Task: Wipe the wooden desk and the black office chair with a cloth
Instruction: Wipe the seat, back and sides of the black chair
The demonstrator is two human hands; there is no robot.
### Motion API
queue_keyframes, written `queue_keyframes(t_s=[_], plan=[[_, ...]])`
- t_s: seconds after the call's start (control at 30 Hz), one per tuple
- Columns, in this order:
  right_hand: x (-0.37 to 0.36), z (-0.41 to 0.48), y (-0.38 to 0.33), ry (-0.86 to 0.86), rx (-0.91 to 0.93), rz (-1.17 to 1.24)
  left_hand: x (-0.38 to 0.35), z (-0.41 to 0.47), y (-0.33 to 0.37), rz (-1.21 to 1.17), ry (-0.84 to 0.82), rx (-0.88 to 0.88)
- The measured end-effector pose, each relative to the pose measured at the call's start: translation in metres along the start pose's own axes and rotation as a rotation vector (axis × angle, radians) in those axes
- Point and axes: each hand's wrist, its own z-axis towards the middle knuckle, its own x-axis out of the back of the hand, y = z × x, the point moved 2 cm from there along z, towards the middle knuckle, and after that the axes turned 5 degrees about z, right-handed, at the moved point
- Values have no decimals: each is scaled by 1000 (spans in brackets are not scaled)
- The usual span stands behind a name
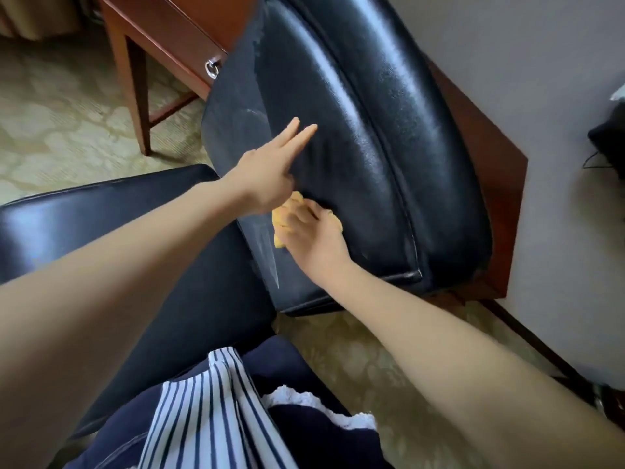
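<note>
The black office chair (pixel 372 147) is covered in glossy, slightly grained leather, thickly padded, with a raised piped seam that runs down the cushion and turns near its lower edge; dull whitish streaks lie on its left side. The cloth (pixel 282 214) is small, yellow and crumpled, and it lies against the leather close to the left edge of this cushion. The right hand (pixel 313 240) rests on top of the cloth with bent fingers gripping it, so most of the cloth is hidden under the palm. The left hand (pixel 270 172) is just above it, touching the leather, with two fingers stretched straight and slightly apart; the other fingers cannot be seen clearly. The wooden desk (pixel 159 32) stands beyond the chair at the upper left, a reddish-brown polished surface with a tapered leg and a metal ring handle (pixel 211 68) on its drawer. A reddish wooden panel (pixel 490 157) with an angled corner sits between the chair and the grey wall (pixel 541 79). Below is a pale patterned carpet (pixel 67 113), and a striped garment (pixel 203 418) fills the near edge.
</note>
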Motion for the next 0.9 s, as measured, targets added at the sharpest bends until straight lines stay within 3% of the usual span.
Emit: queue_keyframes(t_s=[0.07,0.1,0.2,0.3,0.43,0.57,0.9], plan=[[-5,-26,-6,7,59,-59,-5,0,15,-3,11,-67],[-12,-42,-7,86,112,-180,-8,1,23,-3,16,-104],[-14,-73,3,241,147,-217,-13,4,41,-12,22,-175],[1,-100,18,447,98,-133,-23,6,51,51,-39,-185],[15,-133,36,689,-90,-189,-31,9,52,275,-65,-158],[25,-137,39,768,-272,-199,-29,10,50,326,-113,-155],[68,-72,50,756,-277,-185,-21,17,53,501,-153,-158]])
